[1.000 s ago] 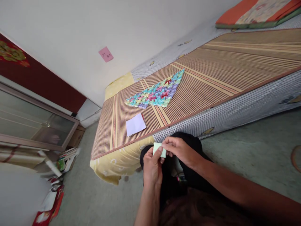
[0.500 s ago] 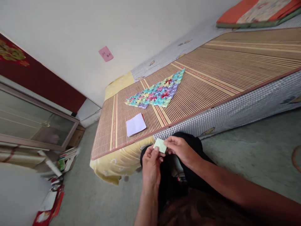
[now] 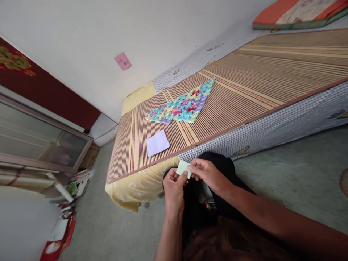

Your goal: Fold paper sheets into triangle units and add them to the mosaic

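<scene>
Both of my hands pinch a small pale green folded paper (image 3: 183, 168) in front of my lap, just below the bed's near edge. My left hand (image 3: 173, 188) grips its lower left side with thumb and fingers closed. My right hand (image 3: 208, 174) holds its right edge between fingertips. On the bamboo mat (image 3: 244, 87) lies a multicoloured triangular sheet of joined origami pieces (image 3: 181, 107), and nearer me a white square paper (image 3: 157, 143).
The bed has a checked cover (image 3: 272, 125) and a yellow sheet corner (image 3: 136, 185). An orange cushion (image 3: 296, 12) lies at its far end. A glass-fronted cabinet (image 3: 40, 141) and scattered red papers (image 3: 59, 235) are on the left, on the grey floor.
The green paper has been turned a little between my fingers and raised slightly toward the bed edge. The view has shifted a bit.
</scene>
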`<action>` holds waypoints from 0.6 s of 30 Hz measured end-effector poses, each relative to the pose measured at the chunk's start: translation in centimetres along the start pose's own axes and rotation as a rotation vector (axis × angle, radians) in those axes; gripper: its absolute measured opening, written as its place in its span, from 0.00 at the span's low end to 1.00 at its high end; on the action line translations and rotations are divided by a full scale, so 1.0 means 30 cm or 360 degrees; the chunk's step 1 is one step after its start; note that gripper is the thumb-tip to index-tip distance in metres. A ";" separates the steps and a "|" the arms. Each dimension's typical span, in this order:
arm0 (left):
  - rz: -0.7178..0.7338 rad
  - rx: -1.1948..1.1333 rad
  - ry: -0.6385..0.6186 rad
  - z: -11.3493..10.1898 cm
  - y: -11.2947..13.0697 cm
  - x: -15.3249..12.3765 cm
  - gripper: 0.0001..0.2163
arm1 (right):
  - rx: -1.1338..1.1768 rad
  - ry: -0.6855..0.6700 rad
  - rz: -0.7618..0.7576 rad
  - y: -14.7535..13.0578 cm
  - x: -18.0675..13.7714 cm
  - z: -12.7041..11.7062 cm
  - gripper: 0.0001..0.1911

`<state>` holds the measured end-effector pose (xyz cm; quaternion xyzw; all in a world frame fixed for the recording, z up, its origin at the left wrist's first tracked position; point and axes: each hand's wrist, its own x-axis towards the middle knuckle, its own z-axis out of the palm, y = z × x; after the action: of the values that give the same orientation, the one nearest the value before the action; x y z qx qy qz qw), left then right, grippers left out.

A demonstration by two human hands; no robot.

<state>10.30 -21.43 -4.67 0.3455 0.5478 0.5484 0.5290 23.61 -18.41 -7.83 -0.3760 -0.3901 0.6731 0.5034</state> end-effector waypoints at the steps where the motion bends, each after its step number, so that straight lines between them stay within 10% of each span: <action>1: -0.0013 0.0014 -0.0029 -0.002 0.006 -0.002 0.14 | 0.0008 -0.0003 -0.0005 0.001 0.000 -0.001 0.19; 18: 0.0330 0.0297 -0.0129 -0.035 0.061 -0.017 0.17 | 0.0014 0.0041 -0.0111 -0.007 -0.006 0.000 0.15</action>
<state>9.03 -21.87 -2.97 0.4697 0.5361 0.5324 0.4567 23.74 -18.55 -7.62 -0.3686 -0.3934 0.6520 0.5332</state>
